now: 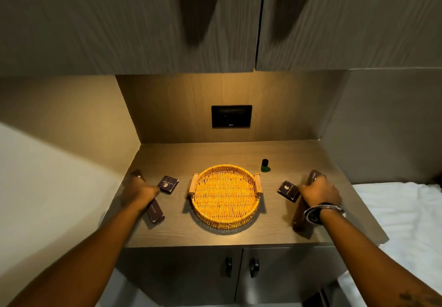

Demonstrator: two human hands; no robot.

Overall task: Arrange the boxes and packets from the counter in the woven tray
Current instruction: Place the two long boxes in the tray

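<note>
A round woven tray [202,218] with two wooden handles sits in the middle of the wooden counter [215,153] and holds nothing. To its left, my left hand [140,193] is closed over a long dark brown box [155,211] that lies on the counter. A small square dark box [168,184] lies just right of that hand. On the other side, my right hand [319,190] grips a second long dark box [300,216], whose far end sticks out past the fingers. Another small square dark box [289,190] lies between this hand and the tray.
A small green bottle with a black cap [265,165] stands behind the tray on the right. A black socket panel [231,116] is set in the back wall. Upper cabinets hang overhead. A white bed [401,211] borders the counter on the right, a wall on the left.
</note>
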